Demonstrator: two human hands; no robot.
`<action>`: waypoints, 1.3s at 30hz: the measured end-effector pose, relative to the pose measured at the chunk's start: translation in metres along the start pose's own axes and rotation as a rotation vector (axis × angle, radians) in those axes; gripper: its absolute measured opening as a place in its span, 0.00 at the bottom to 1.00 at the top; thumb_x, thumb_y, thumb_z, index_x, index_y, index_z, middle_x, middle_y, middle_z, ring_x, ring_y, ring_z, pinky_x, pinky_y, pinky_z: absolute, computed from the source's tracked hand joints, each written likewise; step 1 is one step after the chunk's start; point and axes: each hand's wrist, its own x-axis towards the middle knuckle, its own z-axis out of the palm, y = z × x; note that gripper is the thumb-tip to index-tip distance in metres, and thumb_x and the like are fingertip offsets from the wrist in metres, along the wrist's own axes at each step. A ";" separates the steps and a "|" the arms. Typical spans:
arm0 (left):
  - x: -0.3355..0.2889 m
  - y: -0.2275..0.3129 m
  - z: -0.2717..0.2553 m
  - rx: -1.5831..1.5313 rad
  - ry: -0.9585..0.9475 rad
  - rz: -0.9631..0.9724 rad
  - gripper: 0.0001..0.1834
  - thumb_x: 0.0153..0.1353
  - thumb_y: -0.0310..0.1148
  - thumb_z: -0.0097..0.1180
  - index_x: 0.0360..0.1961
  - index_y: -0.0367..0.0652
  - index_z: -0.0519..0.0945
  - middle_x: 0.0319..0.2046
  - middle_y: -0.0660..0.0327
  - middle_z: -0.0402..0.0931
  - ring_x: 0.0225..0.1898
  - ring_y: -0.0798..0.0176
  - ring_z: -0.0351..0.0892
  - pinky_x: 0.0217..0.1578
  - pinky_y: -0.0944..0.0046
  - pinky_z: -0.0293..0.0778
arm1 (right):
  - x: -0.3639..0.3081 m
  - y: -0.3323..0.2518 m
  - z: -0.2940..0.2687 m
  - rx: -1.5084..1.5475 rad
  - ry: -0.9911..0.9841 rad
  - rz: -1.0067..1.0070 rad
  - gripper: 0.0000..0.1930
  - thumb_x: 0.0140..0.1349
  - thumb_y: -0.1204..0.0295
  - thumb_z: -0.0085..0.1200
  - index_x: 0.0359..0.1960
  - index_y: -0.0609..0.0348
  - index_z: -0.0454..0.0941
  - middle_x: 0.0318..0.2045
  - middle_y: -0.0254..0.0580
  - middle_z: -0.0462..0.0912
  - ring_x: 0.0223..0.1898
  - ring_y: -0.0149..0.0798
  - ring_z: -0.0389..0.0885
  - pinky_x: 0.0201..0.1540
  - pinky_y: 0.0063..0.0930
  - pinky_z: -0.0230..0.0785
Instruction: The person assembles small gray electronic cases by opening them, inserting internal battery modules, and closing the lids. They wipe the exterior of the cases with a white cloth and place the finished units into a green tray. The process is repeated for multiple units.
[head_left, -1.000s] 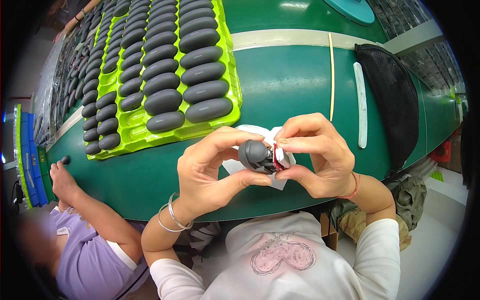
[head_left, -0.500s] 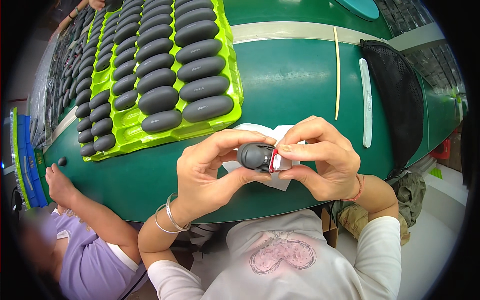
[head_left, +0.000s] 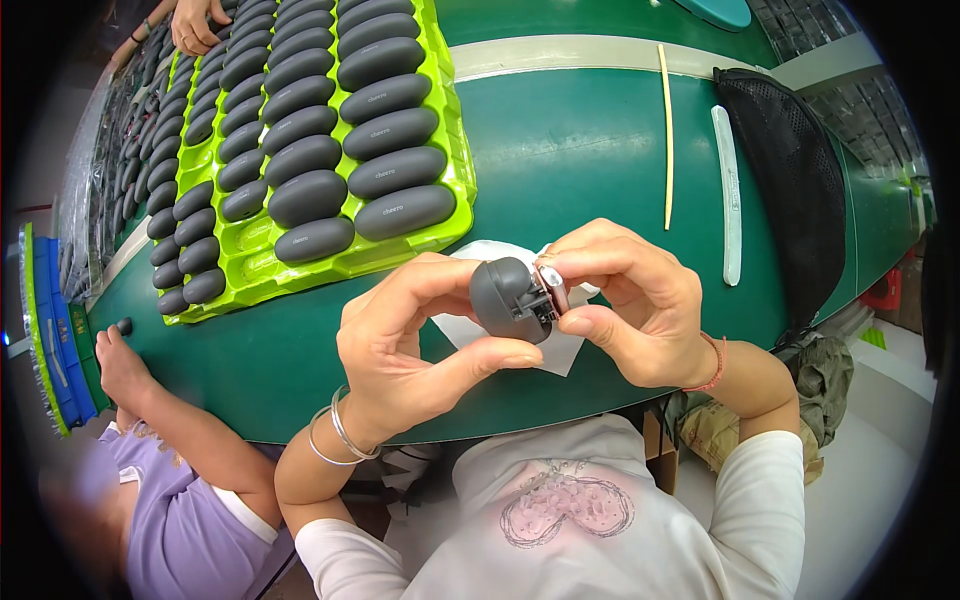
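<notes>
Gripping the dark grey casing (head_left: 497, 295) between thumb and fingers, the left hand (head_left: 405, 335) faces the right hand (head_left: 645, 305), whose thumb and fingertips pinch a small silvery piece (head_left: 553, 284) at the casing's open right side. The casing is held over white paper (head_left: 562, 354) near the near edge of the green table (head_left: 570, 180). Far left lies 1 lime-green tray (head_left: 464, 195) of rounded dark pieces (head_left: 404, 212); right, 1 thin stick (head_left: 667, 140).

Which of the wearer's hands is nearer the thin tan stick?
Right. The right hand is just on the wearer's side of the stick's near end; the left hand is farther off, to the stick's left and also nearer the wearer.
</notes>
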 end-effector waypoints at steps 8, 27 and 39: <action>-0.001 0.000 0.001 0.193 0.027 0.030 0.24 0.43 0.31 0.76 0.40 0.32 0.79 0.32 0.56 0.81 0.29 0.66 0.82 0.30 0.69 0.79 | -0.001 -0.002 0.002 0.141 0.007 0.189 0.16 0.59 0.84 0.55 0.49 0.69 0.74 0.40 0.46 0.78 0.42 0.35 0.80 0.50 0.29 0.75; -0.006 0.015 0.000 -0.098 -0.016 -0.199 0.20 0.55 0.25 0.65 0.49 0.33 0.76 0.41 0.56 0.79 0.40 0.65 0.82 0.42 0.67 0.80 | 0.004 -0.006 -0.002 -0.036 -0.034 0.013 0.11 0.65 0.78 0.52 0.48 0.68 0.75 0.43 0.47 0.77 0.40 0.34 0.77 0.45 0.27 0.73; -0.011 0.020 0.003 -0.433 -0.215 -0.362 0.20 0.60 0.25 0.60 0.53 0.34 0.72 0.44 0.59 0.76 0.45 0.65 0.80 0.45 0.66 0.77 | 0.001 0.006 -0.010 -0.181 0.136 0.058 0.23 0.72 0.68 0.41 0.16 0.64 0.70 0.21 0.39 0.76 0.22 0.25 0.66 0.25 0.20 0.56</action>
